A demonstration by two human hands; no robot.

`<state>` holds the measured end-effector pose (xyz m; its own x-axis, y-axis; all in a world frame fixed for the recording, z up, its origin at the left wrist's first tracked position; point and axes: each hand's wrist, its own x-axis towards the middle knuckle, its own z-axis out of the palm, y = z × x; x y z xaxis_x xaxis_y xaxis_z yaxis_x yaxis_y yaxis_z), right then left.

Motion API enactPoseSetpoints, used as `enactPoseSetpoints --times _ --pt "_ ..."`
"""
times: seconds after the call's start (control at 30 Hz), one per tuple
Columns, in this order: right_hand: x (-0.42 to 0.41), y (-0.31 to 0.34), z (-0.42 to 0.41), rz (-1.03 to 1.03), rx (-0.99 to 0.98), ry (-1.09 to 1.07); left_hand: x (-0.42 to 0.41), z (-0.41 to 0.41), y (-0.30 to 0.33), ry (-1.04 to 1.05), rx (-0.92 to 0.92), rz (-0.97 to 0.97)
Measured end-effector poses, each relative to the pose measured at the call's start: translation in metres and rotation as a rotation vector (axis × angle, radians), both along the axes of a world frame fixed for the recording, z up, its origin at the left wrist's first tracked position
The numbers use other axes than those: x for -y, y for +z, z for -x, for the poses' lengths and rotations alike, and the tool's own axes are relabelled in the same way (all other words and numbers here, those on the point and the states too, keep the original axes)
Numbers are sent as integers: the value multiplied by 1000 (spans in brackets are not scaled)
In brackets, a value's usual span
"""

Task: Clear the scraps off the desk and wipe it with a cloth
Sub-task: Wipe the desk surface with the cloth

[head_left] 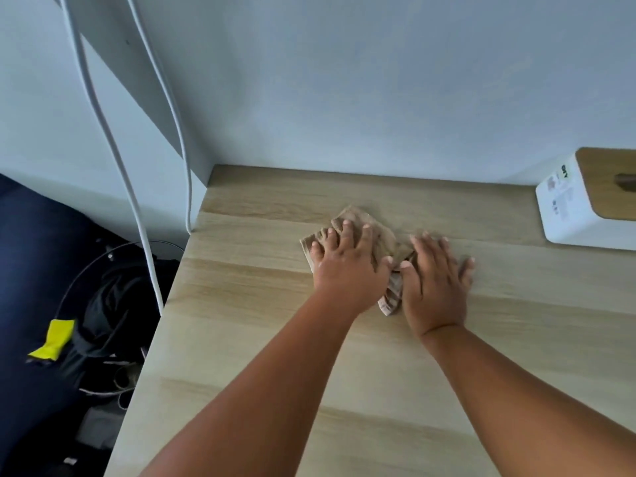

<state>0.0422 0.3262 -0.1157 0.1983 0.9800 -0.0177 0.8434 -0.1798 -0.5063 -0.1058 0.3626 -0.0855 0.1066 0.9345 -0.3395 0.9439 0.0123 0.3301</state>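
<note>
Both hands flat on the cloth (361, 235), mid-desk (241, 339), a bit toward the back wall (344, 98).

L hand (347, 266): fingers straight and spread, palm down, pressing cloth. No pinch, no curl. Cloth sticks out past its fingertips at 12 and 10 o'clock.

R hand (435, 284): also flat, fingers straight, looks pressed down. Fingers blurred, so can't tell how much cloth sits under it vs bare wood. Only a strip shows at its thumb side plus a bunched tail between the two wrists at 6 o'clock.

Key relation: cloth's long axis runs approx 11-to-5, most of it under and ahead of L hand. L hand is the one with real coverage; R is at the cloth's 3 o'clock edge, near slipping off. Judgement: next stroke is driven by L, R just steadies.

No scraps visible on the wood in view, so clearing looks done and wiping is the step in hand.

White box w/ wood lid (585, 208) at 2 o'clock, cut off by frame edge. Right side of desk not in view. Two white cables (137, 215) hang at 9-10 o'clock off desk edge.
</note>
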Motion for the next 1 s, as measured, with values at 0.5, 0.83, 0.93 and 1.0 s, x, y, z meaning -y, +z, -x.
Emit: enactPoseSetpoints --times 0.5,0.83,0.93,1.0 --pt "-24 5 76 -76 186 432 41 165 -34 101 -133 -273" --pt "-101 -19 87 101 401 215 40 169 -46 91 -141 -333" --pt "-123 -15 118 128 364 138 39 171 -48 86 -149 -337" --pt "-123 -12 132 105 352 196 39 172 -49 80 -151 -345"
